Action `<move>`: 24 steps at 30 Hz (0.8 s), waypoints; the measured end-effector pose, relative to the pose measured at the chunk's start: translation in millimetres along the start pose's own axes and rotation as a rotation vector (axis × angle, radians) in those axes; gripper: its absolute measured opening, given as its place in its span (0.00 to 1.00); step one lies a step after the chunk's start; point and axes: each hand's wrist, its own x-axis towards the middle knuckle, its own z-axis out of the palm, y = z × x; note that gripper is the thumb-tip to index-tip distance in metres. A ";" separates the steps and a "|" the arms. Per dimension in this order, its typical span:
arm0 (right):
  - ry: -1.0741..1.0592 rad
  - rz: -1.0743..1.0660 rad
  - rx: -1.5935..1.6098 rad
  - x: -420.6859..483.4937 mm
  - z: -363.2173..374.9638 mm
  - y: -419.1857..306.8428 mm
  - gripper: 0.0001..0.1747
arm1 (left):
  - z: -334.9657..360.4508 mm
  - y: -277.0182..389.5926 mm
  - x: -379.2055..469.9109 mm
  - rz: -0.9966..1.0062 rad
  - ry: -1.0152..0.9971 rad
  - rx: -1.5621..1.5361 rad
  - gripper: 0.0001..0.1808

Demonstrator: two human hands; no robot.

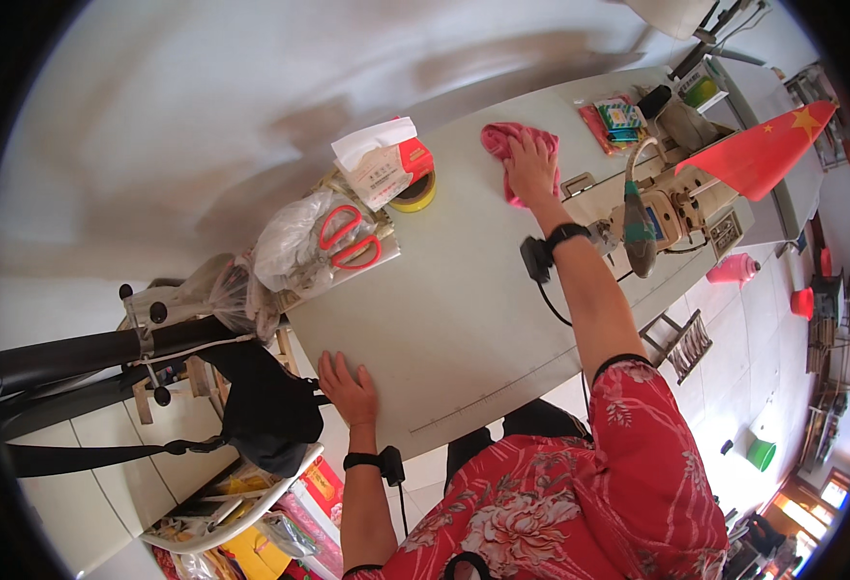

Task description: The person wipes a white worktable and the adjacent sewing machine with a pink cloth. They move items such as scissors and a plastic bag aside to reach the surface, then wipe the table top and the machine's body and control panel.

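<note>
My right hand (531, 170) lies with spread fingers on a crumpled pink cloth (501, 143), pressed flat on the far part of the pale sewing table (454, 326). It is to the left of the sewing machine head (661, 214); whether the fingers grip the cloth or only rest on it cannot be told. My left hand (349, 391) rests at the table's left edge, fingers apart, holding nothing. A printed ruler scale runs along the table's near edge. Both wrists wear black bands with small boxes and cables.
Left of the cloth stand a tissue box (378, 170), a yellow tape roll (415, 196) and red-handled scissors (349, 239) on plastic bags. Small packets (617, 119) lie beyond the machine. A black bag (265, 406) hangs at the left; a red flag (766, 156) juts out at the right.
</note>
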 end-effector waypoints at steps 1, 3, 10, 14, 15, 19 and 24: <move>-0.021 -0.024 -0.017 -8.5 -2.9 -1.6 0.27 | 0.0 -0.6 0.5 -0.004 -0.009 0.012 0.27; -0.010 -0.121 0.042 -41.1 -10.1 -10.5 0.27 | 0.2 0.1 -0.4 -0.010 -0.009 0.016 0.27; -0.084 -0.098 0.098 -62.5 -30.7 -57.5 0.30 | -1.6 3.3 1.9 0.001 -0.021 0.047 0.27; -0.137 -0.109 0.134 -20.4 -18.5 -87.9 0.27 | -2.7 4.5 1.2 -0.007 -0.034 0.057 0.27; -0.140 -0.112 0.140 -9.7 -14.6 -93.9 0.27 | -2.9 4.4 1.1 -0.011 -0.037 0.056 0.27; -0.155 -0.112 0.097 30.4 0.2 -110.4 0.26 | -2.3 3.5 1.1 -0.020 -0.045 0.064 0.27; -0.207 -0.073 0.109 62.2 7.6 -116.8 0.26 | -1.4 3.4 1.8 -0.008 -0.029 0.059 0.27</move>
